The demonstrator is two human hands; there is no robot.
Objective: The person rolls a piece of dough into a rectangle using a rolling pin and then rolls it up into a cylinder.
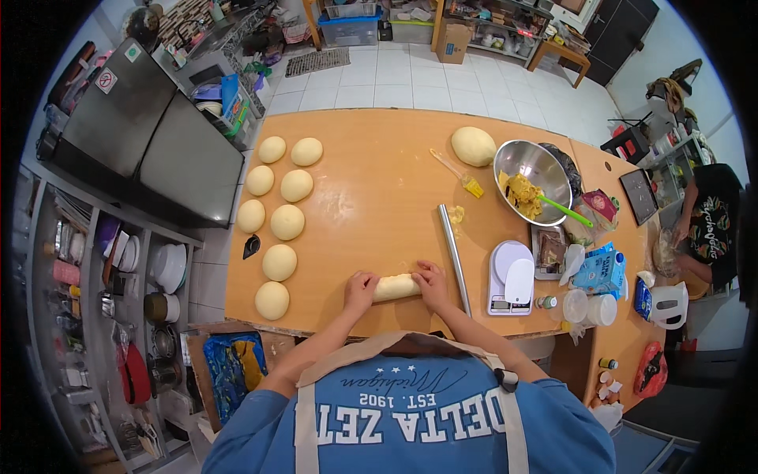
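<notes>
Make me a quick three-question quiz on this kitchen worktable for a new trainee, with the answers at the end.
1. True or false: the person's left hand and right hand are at opposite ends of the dough roll.
2. How many round dough balls stand at the left side of the table?
3. Which thing lies between the right hand and the kitchen scale?
A) the yellow brush
B) the metal rod
C) the steel bowl

Key: 1. True. 2. Eight. 3. B.
</notes>
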